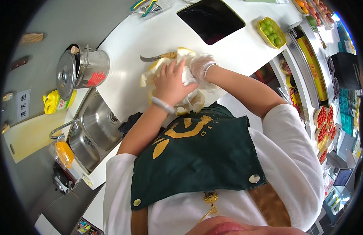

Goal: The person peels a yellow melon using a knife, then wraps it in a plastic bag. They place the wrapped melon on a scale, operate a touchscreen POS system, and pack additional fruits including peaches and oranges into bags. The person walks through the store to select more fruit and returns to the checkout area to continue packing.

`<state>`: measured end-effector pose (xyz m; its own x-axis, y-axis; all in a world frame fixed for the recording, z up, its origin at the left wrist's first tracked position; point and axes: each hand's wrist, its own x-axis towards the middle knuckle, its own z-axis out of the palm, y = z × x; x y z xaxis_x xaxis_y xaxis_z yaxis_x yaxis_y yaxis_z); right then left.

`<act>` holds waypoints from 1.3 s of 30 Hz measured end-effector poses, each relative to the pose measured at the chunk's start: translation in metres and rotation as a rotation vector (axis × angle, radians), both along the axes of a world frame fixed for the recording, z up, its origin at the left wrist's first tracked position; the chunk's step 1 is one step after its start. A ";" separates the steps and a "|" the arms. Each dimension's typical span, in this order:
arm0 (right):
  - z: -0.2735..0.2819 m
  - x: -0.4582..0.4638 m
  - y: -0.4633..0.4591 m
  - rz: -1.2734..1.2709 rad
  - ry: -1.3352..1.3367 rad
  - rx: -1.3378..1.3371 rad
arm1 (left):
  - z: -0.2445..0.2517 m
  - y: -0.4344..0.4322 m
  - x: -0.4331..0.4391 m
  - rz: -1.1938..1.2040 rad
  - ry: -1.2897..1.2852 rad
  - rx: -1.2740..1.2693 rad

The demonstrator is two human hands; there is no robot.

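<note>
My bare left hand (pixel 172 83), with a pale band at the wrist, lies over a whitish, pith-covered pomelo (pixel 187 77), its thumb and fingers curved around it. On the pomelo's right side is my right hand (pixel 202 68) in a clear plastic glove, its fingertips partly hidden. Thick pieces of pomelo peel (pixel 197 102), yellow outside and white inside, lie around and under the hands. A curved blade with a wooden handle (pixel 153 58) rests just beyond the left hand, its handle end touching or behind a piece of peel.
A lidded steel pot (pixel 94 66) and a steel sink (pixel 96 117) are at left, beside a yellow jug (pixel 52 101). A dark rectangular opening (pixel 211 22) lies ahead in the white counter (pixel 125 38). Green fruit fills a yellow tray (pixel 259 30) at right. Green-handled tools (pixel 149 8) lie far ahead.
</note>
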<state>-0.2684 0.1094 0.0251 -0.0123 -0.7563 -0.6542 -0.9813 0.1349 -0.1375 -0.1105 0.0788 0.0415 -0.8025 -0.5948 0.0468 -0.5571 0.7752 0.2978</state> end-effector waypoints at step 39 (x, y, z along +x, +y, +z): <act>0.025 0.013 -0.014 -0.142 -0.075 -0.091 | -0.005 0.005 0.020 0.215 0.340 0.093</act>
<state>-0.2559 0.0952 0.0500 -0.0773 -0.8067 -0.5858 -0.9398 0.2551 -0.2272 -0.0906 0.0839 0.0361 -0.6080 -0.7611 0.2258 -0.5608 0.6131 0.5564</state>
